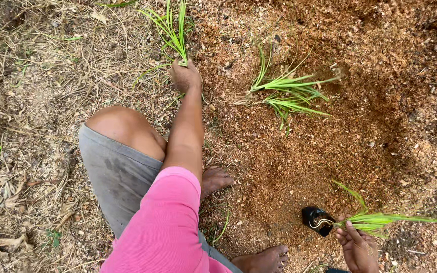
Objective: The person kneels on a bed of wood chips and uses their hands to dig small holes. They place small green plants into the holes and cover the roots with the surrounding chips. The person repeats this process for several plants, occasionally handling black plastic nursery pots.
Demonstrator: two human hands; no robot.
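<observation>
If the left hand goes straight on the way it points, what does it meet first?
The left hand already grips the base of a green seedling. Going straight on, it would push into those leaves first; beyond them only dry straw shows, though depth is unclear.

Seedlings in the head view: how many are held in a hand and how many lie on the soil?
Held seedlings: 2, one in the left hand at, one with a black root bag in the right hand at.
Lying seedlings: 1 clump.
Total: 3.

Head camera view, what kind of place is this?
Probably an outdoor planting plot or nursery bed: bare sawdust-like ground, dry straw, green seedlings lying there, and one seedling in a black bag by the right hand.
</observation>
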